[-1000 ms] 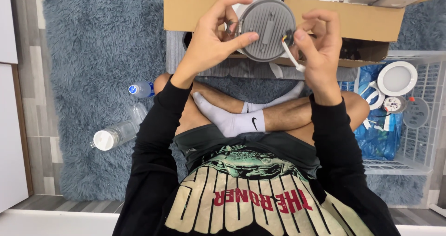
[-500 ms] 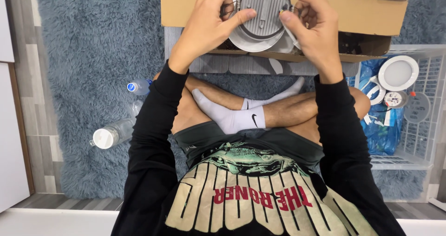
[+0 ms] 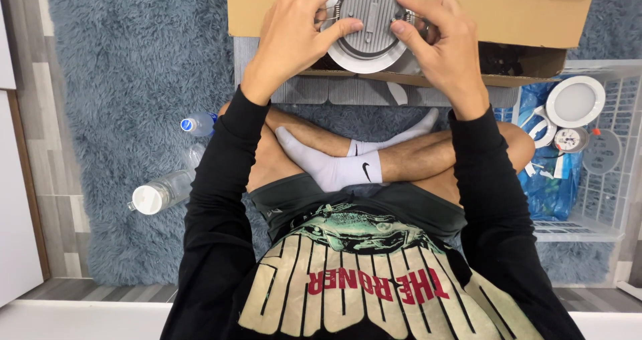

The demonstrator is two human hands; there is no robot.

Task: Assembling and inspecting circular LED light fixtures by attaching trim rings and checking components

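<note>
Gripping a round white downlight point(image 3: 372, 26) from both sides: left hand point(image 3: 294, 39) and right hand point(image 3: 445, 46) clamped on its rim, ribbed grey back up, above open cardboard box point(image 3: 521, 19); blue rug point(image 3: 134, 66) below

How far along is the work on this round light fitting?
Done: one round white downlight lies in the white wire basket. In hand: left hand and right hand grip a round grey-backed downlight over the cardboard box. What is left cannot be judged.
</note>
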